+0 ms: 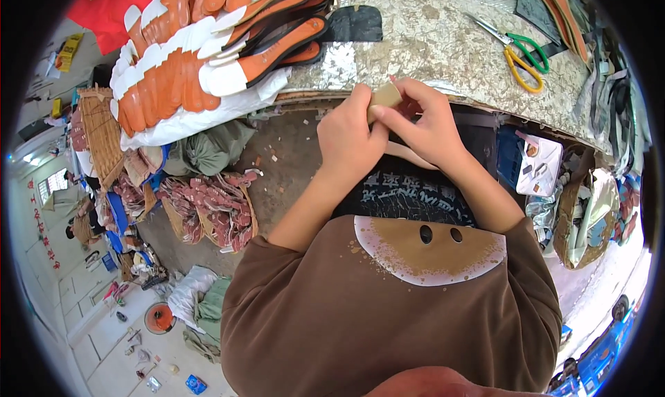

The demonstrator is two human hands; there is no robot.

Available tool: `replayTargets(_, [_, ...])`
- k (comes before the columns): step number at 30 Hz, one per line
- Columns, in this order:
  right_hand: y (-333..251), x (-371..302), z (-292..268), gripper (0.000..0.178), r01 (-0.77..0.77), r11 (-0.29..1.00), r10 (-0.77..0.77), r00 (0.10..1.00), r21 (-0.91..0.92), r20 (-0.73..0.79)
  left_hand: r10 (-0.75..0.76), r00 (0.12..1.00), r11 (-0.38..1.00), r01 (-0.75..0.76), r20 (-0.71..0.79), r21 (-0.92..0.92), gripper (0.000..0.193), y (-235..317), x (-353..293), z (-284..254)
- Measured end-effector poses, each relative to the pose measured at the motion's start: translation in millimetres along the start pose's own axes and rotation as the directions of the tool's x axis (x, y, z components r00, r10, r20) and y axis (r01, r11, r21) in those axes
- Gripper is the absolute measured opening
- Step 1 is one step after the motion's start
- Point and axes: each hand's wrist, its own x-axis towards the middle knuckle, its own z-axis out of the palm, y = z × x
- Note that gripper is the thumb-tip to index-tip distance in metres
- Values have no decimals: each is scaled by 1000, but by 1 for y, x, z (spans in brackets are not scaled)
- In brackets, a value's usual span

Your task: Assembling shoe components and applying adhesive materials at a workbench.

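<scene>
Close to the workbench's near edge, my left hand [352, 130] and my right hand [431, 123] meet over a small beige piece [386, 96]. Both hands are closed, pinching it between thumbs and fingers. Its lower part is hidden by the fingers, and whether it is leather or another sheet material I cannot tell. A pale curved strip [410, 155] hangs below, between my wrists; whether it joins the beige piece is hidden. Left of my hands on the bench lie rows of orange-and-white shoe insoles [166, 85], nearest to my left hand.
Scissors [516, 51] with green and yellow handles lie open on the worn workbench [429, 47]. Behind the hands is a black flat piece [355, 24]. Dark strips hang at the right end. Below left stand baskets of reddish patterned pieces [215, 206]; at right, a carton [585, 217].
</scene>
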Motion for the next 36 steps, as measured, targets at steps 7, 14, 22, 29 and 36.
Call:
replayTargets(7, [21, -3, -24, 9, -46, 837, 130, 985, 546, -116, 154, 972, 924, -78, 178, -374, 23, 7, 5, -1])
replayTargets(14, [45, 9, -87, 13, -108, 902, 206, 959, 419, -197, 514, 851, 854, -520, 107, 31, 25, -26, 170, -16])
replayTargets(22, [68, 14, -95, 11, -109, 953, 179, 955, 282, -236, 251, 918, 575, -396, 306, 716, 64, -112, 385, -17])
replayTargets(29, [69, 6, -101, 10, -91, 954, 166, 953, 285, -252, 293, 876, 448, -480, 383, 755, 74, -72, 387, -18])
replayTargets(36, [62, 18, -94, 10, -94, 953, 143, 978, 289, -153, 777, 603, 217, -525, 180, 823, 59, -84, 359, -60])
